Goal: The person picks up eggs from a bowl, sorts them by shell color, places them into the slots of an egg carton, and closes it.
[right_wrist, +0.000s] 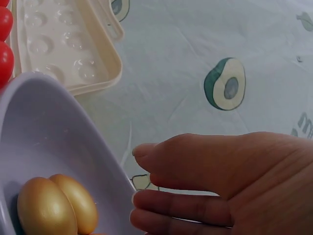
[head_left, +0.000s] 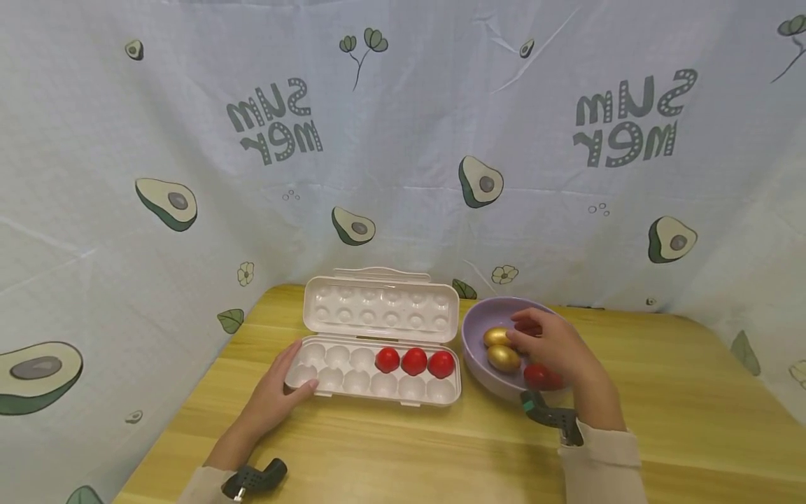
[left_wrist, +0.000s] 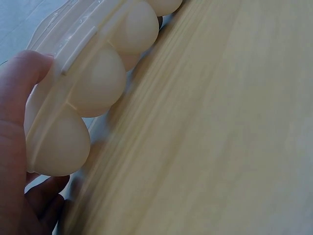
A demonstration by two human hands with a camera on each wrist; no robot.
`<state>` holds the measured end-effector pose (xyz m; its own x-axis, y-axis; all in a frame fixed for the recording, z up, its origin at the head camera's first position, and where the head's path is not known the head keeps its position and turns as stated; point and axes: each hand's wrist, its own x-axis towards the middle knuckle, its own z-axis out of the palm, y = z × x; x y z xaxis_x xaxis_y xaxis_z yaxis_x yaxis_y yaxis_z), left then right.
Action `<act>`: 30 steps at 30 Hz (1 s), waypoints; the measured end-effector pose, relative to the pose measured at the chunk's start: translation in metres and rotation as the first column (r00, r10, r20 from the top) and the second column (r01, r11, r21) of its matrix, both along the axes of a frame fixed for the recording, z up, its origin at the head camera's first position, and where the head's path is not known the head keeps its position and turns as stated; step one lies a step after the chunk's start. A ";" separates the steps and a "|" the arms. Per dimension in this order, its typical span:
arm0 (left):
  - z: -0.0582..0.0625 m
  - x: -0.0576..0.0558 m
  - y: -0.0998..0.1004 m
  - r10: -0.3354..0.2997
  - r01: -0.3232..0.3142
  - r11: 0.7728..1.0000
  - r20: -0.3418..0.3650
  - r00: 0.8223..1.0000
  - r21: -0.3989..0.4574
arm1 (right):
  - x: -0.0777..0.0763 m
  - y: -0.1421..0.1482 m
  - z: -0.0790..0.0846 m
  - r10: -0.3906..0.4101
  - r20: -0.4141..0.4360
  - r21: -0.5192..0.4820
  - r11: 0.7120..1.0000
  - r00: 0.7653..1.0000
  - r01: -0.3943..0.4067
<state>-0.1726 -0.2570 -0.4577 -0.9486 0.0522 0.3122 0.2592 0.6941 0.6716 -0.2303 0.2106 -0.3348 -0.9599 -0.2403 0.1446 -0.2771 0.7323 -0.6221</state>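
Observation:
An egg carton [head_left: 368,383] of pale plastic lies with its lid [head_left: 380,315] raised behind it. Three red eggs [head_left: 414,362] fill the right end of its back row. My left hand [head_left: 277,388] grips the carton's left end, the thumb over the front rim and other fingers below, as the left wrist view shows. Over a purple bowl [head_left: 481,318] hovers my right hand [head_left: 554,343], its fingers relaxed and holding nothing. Two golden eggs [head_left: 504,358] touch each other inside the bowl, near the right fingertips. Red eggs [head_left: 538,376] lie under that hand, partly hidden.
The wooden table [head_left: 378,455] extends in front of the carton and to the right of the bowl. A printed cloth [head_left: 403,140] with avocado pictures hangs behind the table and along its left side. The bowl stands close beside the carton's right end.

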 end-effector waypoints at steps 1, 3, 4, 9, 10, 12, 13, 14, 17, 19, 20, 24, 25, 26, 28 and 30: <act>0.000 0.000 0.000 0.001 -0.001 1.000 0.000 1.000 0.001 | 0.000 0.001 0.000 0.000 0.003 -0.007 1.000 1.000 0.001; 0.000 0.000 0.000 0.001 -0.001 1.000 -0.002 1.000 0.000 | 0.001 0.002 0.000 0.002 0.010 -0.005 1.000 1.000 -0.002; 0.000 0.000 0.000 0.001 -0.001 1.000 0.000 1.000 0.000 | 0.001 0.003 0.001 0.003 0.017 0.002 1.000 1.000 -0.003; -0.001 0.001 0.000 0.002 -0.002 1.000 0.005 1.000 -0.004 | 0.004 0.009 0.001 0.006 0.045 0.063 0.998 0.999 -0.009; -0.002 0.001 0.000 0.002 -0.002 1.000 0.004 1.000 -0.004 | 0.004 0.010 0.001 0.007 0.050 0.080 0.997 0.999 -0.011; -0.002 0.001 0.000 0.001 -0.001 1.000 0.005 1.000 -0.002 | 0.005 0.012 0.001 0.010 0.069 0.105 0.994 0.998 -0.017; -0.001 0.001 0.000 0.002 -0.002 1.000 0.006 1.000 -0.001 | 0.005 0.013 0.001 0.011 0.078 0.116 0.993 0.997 -0.020; -0.001 0.001 0.000 0.000 0.000 1.000 0.007 1.000 -0.001 | 0.005 0.014 0.001 0.011 0.088 0.126 0.992 0.996 -0.022; -0.001 0.001 0.000 -0.002 0.002 1.000 0.014 1.000 0.003 | 0.005 0.016 -0.001 0.014 0.110 0.147 0.989 0.994 -0.030; -0.001 0.001 0.000 -0.003 0.003 1.000 0.014 1.000 0.003 | 0.004 0.016 -0.003 0.018 0.121 0.148 0.988 0.992 -0.036; -0.001 0.001 0.000 -0.004 0.004 1.000 0.013 1.000 0.003 | 0.004 0.016 -0.003 0.021 0.126 0.147 0.988 0.992 -0.039; -0.002 0.000 0.000 -0.002 0.002 1.000 0.009 1.000 -0.001 | 0.004 0.016 -0.004 0.027 0.141 0.140 0.989 0.990 -0.047; -0.002 0.000 0.000 -0.002 0.002 1.000 0.008 1.000 -0.001 | 0.004 0.016 -0.004 0.026 0.142 0.137 0.989 0.989 -0.046; -0.002 0.000 0.000 -0.002 0.002 1.000 0.008 1.000 0.000 | 0.004 0.016 -0.004 0.024 0.144 0.138 0.989 0.989 -0.044; -0.001 0.000 0.000 -0.001 0.001 1.000 0.008 1.000 -0.003 | 0.004 0.016 -0.004 0.020 0.144 0.140 0.989 0.989 -0.041; -0.001 0.000 0.000 0.001 -0.001 1.000 0.009 1.000 -0.001 | 0.005 0.018 -0.004 0.017 0.143 0.143 0.989 0.990 -0.038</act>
<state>-0.1724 -0.2571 -0.4591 -0.9513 0.0519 0.3040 0.2529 0.6952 0.6728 -0.2257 0.2284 -0.3389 -0.9609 -0.2753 -0.0297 -0.2155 0.8110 -0.5438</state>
